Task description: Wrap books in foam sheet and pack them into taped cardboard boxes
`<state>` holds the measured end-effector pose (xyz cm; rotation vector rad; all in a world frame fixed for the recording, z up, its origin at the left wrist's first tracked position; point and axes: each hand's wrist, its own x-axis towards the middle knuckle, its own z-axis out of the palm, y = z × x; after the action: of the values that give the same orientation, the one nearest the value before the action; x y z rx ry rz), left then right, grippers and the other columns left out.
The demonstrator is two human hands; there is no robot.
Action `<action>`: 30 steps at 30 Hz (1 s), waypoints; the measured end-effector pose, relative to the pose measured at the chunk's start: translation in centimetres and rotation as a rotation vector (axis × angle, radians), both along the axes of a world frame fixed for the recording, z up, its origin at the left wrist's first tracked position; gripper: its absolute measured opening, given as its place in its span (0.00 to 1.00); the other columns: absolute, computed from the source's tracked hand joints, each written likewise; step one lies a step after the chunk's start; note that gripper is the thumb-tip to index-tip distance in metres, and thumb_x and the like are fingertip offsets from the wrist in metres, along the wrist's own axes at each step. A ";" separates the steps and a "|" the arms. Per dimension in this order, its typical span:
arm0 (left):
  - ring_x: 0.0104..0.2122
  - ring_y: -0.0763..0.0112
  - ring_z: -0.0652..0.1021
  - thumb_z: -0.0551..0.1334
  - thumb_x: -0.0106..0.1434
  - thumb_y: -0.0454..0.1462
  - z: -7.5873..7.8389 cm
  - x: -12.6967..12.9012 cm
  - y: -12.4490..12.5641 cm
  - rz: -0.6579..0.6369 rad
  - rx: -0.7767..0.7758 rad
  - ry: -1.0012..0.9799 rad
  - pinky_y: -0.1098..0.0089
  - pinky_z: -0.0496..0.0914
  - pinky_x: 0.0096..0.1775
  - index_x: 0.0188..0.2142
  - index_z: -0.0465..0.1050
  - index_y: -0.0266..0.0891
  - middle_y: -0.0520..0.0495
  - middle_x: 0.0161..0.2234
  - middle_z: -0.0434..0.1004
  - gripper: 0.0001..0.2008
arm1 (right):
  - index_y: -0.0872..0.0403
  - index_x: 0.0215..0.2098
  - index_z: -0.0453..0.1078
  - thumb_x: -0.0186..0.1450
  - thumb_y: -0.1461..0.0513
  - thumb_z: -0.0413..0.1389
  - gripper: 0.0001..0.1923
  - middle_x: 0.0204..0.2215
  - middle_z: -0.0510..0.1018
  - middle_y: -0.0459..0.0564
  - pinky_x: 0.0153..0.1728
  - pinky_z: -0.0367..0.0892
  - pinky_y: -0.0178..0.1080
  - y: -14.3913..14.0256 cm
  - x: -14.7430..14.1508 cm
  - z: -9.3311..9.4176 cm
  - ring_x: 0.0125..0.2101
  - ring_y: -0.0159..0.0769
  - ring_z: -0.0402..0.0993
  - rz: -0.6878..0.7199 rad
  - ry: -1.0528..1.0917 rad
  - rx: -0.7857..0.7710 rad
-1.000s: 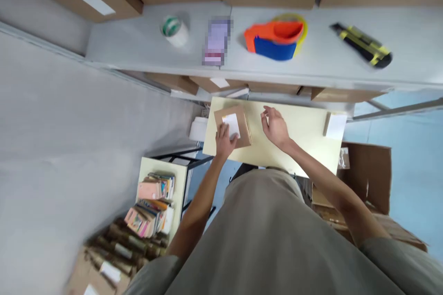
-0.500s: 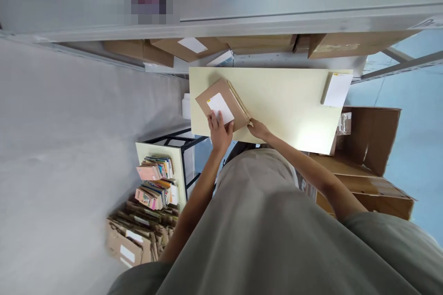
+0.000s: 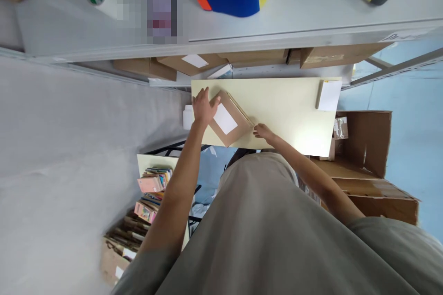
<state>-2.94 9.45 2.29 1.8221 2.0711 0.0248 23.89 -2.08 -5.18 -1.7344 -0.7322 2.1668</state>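
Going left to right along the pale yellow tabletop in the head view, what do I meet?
Left hand on the far left corner of the cardboard parcel → its white label → right hand at the parcel's right corner → bare tabletop → small white-topped packet at the far right.

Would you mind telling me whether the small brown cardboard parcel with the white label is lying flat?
Flat: the brown cardboard parcel lies label-up on the pale yellow tabletop.
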 end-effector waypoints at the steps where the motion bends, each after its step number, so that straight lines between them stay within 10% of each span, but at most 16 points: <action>1: 0.75 0.41 0.72 0.60 0.79 0.57 0.0 0.4 1.9 0.024 -0.066 -0.012 0.42 0.61 0.77 0.70 0.74 0.39 0.29 0.69 0.80 0.32 | 0.55 0.65 0.71 0.79 0.54 0.54 0.21 0.61 0.83 0.67 0.62 0.81 0.54 -0.2 -0.1 0.2 0.59 0.53 0.85 -0.015 0.024 -0.016; 6: 0.57 0.42 0.84 0.61 0.79 0.57 0.6 3.5 4.4 0.025 -0.106 -0.114 0.51 0.74 0.62 0.54 0.84 0.38 0.31 0.50 0.89 0.26 | 0.54 0.68 0.73 0.82 0.50 0.48 0.26 0.64 0.83 0.63 0.63 0.81 0.48 -1.6 0.7 2.8 0.56 0.46 0.87 -0.294 0.040 -0.019; 14: 0.39 0.60 0.80 0.65 0.77 0.51 2.5 6.2 -4.9 0.066 0.070 -0.369 0.66 0.73 0.45 0.35 0.81 0.43 0.45 0.32 0.80 0.19 | 0.50 0.70 0.79 0.79 0.34 0.48 0.40 0.56 0.90 0.60 0.57 0.83 0.56 -3.4 7.4 8.4 0.58 0.58 0.87 -0.449 -0.577 0.545; 20: 0.41 0.59 0.83 0.69 0.71 0.48 0.2 9.0 -9.2 0.206 -0.058 -0.468 0.65 0.75 0.48 0.35 0.84 0.42 0.43 0.37 0.85 0.14 | 0.52 0.56 0.83 0.71 0.29 0.57 0.39 0.47 0.92 0.62 0.49 0.85 0.54 -2.7 10.4 6.9 0.49 0.59 0.90 -0.393 -0.705 0.514; 30: 0.40 0.59 0.83 0.69 0.66 0.59 -0.4 8.1 -8.3 0.280 -0.269 -0.674 0.68 0.71 0.40 0.32 0.81 0.40 0.48 0.31 0.83 0.25 | 0.49 0.53 0.79 0.71 0.27 0.56 0.39 0.55 0.89 0.63 0.60 0.81 0.59 -3.2 12.1 6.2 0.58 0.59 0.87 -0.298 -0.509 0.434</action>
<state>5.18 1.17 1.89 1.1388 1.7135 0.3645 36.04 -5.28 1.00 -2.0004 -0.9059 1.2638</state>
